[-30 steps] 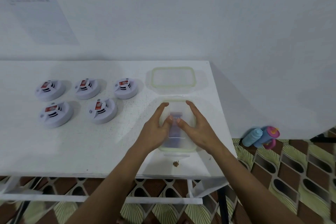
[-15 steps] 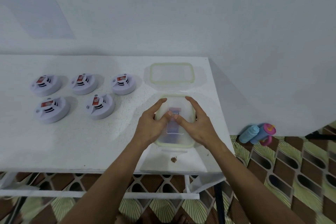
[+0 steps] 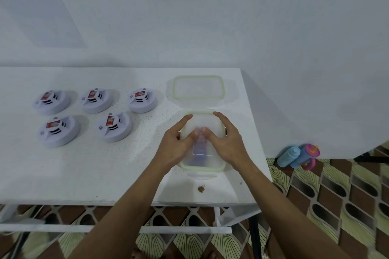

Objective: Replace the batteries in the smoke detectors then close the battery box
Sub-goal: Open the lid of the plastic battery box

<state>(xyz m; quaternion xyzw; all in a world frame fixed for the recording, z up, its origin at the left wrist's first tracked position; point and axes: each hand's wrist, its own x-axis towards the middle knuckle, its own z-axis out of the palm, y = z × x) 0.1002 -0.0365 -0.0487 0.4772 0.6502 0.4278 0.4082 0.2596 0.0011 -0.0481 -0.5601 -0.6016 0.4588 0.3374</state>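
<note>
The clear battery box [image 3: 202, 167] with a green-rimmed lid sits near the table's right front. Bluish batteries [image 3: 200, 149] show dimly through the lid. My left hand [image 3: 174, 147] and my right hand [image 3: 228, 145] lie on the lid from either side. Their thumbs meet at its middle and the index fingers reach to the far corners. Several white smoke detectors with red labels lie to the left, three in a back row [image 3: 96, 100] and two in front [image 3: 114, 126].
A second clear rectangular piece with a green rim [image 3: 197, 78], a lid or shallow tray, lies just behind the box. A small brown scrap [image 3: 201, 189] lies near the white table's [image 3: 84, 170] front edge. Blue and pink bottles [image 3: 299, 154] lie on the patterned floor at the right.
Both hands stay on the box lid in the same pose. Only the view has shifted slightly.
</note>
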